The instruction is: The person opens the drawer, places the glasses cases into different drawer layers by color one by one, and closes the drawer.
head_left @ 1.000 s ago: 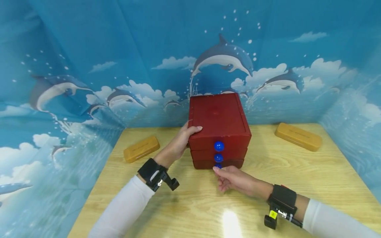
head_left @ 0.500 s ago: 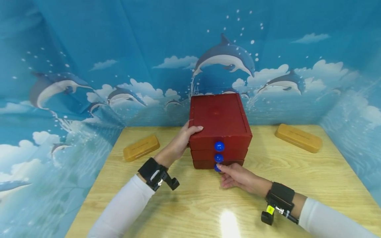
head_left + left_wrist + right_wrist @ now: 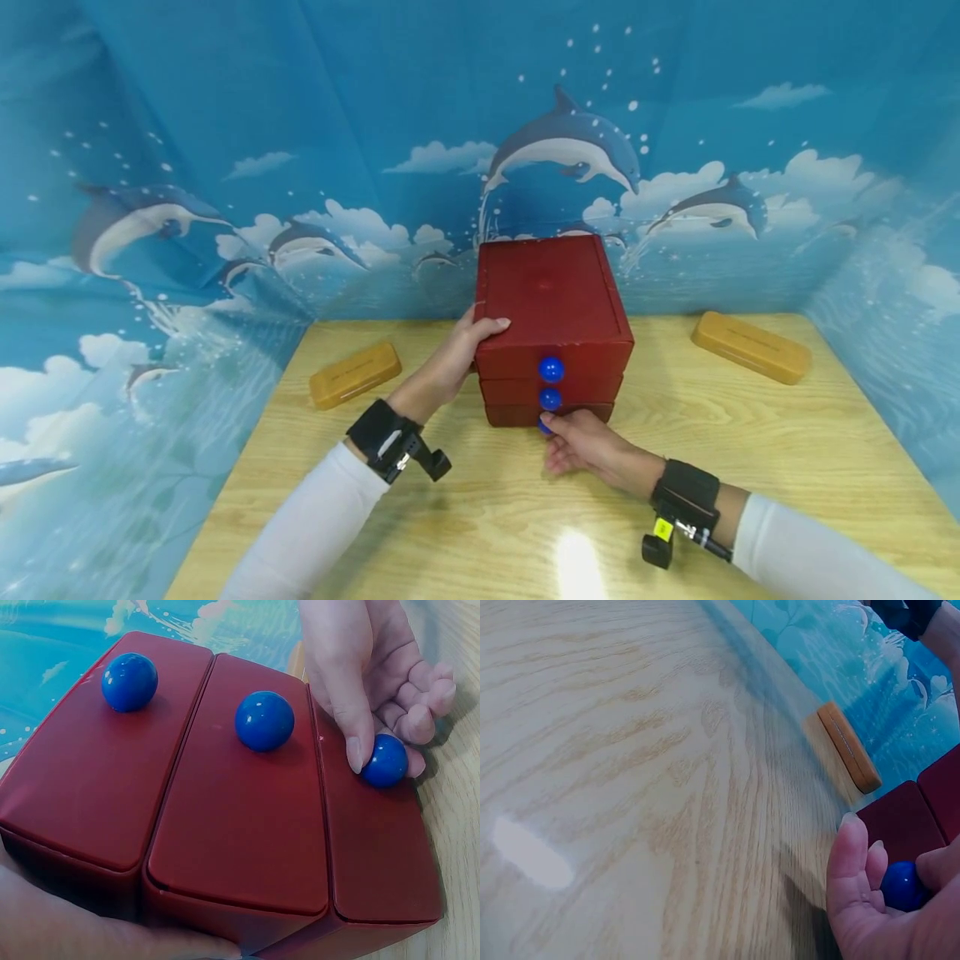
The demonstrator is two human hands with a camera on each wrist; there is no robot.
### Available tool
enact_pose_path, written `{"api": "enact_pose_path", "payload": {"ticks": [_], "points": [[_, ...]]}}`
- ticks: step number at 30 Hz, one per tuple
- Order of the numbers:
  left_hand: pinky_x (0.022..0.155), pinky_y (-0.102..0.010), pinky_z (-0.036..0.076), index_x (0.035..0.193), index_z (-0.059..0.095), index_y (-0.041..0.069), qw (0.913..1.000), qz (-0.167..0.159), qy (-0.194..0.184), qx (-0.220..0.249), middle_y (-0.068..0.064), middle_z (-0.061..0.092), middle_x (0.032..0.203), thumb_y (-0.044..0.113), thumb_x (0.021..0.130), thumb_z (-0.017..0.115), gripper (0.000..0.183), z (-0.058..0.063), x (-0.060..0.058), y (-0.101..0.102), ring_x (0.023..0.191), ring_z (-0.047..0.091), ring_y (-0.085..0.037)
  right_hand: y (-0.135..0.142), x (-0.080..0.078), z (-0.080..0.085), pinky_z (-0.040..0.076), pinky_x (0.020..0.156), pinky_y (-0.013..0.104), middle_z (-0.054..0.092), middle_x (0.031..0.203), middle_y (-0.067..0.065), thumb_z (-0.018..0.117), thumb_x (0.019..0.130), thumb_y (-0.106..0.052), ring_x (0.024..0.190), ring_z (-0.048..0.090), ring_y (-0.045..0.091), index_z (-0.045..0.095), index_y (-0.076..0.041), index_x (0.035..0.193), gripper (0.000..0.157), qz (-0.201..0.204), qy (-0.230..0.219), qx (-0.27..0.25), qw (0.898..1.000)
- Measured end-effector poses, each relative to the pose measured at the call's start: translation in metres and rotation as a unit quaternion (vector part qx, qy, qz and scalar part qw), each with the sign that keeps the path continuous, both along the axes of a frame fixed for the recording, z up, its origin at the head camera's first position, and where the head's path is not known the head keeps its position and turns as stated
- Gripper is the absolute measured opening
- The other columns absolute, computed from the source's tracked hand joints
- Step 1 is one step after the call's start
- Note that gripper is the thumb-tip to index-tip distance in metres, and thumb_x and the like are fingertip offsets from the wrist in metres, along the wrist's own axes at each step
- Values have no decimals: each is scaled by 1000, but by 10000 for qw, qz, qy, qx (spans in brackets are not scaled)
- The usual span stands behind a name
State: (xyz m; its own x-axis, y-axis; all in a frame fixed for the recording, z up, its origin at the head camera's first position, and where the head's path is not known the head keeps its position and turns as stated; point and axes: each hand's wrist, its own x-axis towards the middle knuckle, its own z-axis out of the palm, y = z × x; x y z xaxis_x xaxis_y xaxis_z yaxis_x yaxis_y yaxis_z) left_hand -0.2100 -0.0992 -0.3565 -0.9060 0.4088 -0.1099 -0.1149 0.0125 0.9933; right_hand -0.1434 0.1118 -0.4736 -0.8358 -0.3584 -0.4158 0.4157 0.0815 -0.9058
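Note:
A red box of three stacked drawers stands at the back middle of the table, each drawer front bearing a round blue knob. All the drawers sit flush in the head view. My left hand holds the box at its left front, thumb over the top edge and fingers along the side. Low at the front, my right hand pinches the bottom drawer's blue knob between thumb and index finger, the other fingers loosely bent below. Above it are the middle knob and the top knob, both untouched.
One tan oblong case lies left of the box, and another tan case lies at the back right. Behind the wooden table hangs a blue dolphin-print curtain, which also covers both sides.
My right hand has risen slightly and its thumb and finger have come onto the bottom knob; the forearm has shifted left. The left hand and the box have stayed in place.

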Motion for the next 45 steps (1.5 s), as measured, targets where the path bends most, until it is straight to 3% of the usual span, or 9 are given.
{"api": "enact_pose_path", "payload": {"ticks": [8, 20, 27, 31, 34, 36, 45], "points": [[85, -45, 47, 140, 29, 28, 9999, 42, 40, -86, -10, 55, 125, 40, 95, 52, 52, 2, 1, -1, 107, 56, -28, -1, 10, 3, 56, 57, 36, 60, 68, 7, 51, 98, -34, 59, 64, 22, 57, 10, 97, 44, 204, 243, 493, 9983], [87, -45, 47, 140, 29, 27, 10000, -52, 18, -29, -10, 54, 125, 42, 94, 52, 54, 2, 2, 1, 107, 57, -28, 6, 39, 2, 54, 51, 37, 60, 65, 8, 49, 98, -40, 52, 61, 21, 59, 8, 88, 50, 710, 592, 676, 9934], [87, -44, 47, 143, 25, 27, 9999, -40, -107, -78, -10, 52, 128, 39, 97, 49, 53, 1, 1, -3, 109, 56, -27, 5, 58, -1, 54, 48, 40, 62, 65, 12, 46, 100, -40, 50, 61, 23, 60, 7, 101, 49, 973, 659, 493, 9918], [87, -45, 46, 144, 25, 25, 9999, -50, -88, -93, -10, 51, 129, 37, 98, 48, 53, 8, 7, -3, 110, 55, -28, 8, 68, -1, 53, 46, 42, 63, 62, 13, 43, 101, -41, 49, 62, 27, 61, 7, 88, 53, 1234, 760, 536, 9880], [87, -45, 47, 142, 27, 27, 10000, 0, -37, -47, -10, 52, 128, 38, 96, 51, 52, 6, 8, -2, 109, 55, -28, 10, 77, 0, 52, 45, 43, 63, 58, 15, 42, 101, -42, 48, 62, 30, 61, 7, 75, 58, 1375, 788, 615, 9854], [86, -46, 47, 140, 29, 29, 10000, 68, -31, 0, -9, 52, 127, 40, 95, 53, 52, -1, 4, -2, 108, 56, -28, 11, 82, 0, 52, 44, 42, 62, 57, 16, 42, 101, -43, 49, 62, 31, 61, 6, 70, 61, 1394, 753, 642, 9853], [86, -46, 47, 140, 29, 29, 10000, 47, -22, 6, -9, 54, 126, 40, 95, 52, 52, 1, 3, 0, 107, 57, -28, 12, 100, -1, 52, 46, 48, 62, 55, 16, 41, 102, -37, 48, 62, 33, 60, 4, 69, 57, 1333, 857, 530, 9859]]}}
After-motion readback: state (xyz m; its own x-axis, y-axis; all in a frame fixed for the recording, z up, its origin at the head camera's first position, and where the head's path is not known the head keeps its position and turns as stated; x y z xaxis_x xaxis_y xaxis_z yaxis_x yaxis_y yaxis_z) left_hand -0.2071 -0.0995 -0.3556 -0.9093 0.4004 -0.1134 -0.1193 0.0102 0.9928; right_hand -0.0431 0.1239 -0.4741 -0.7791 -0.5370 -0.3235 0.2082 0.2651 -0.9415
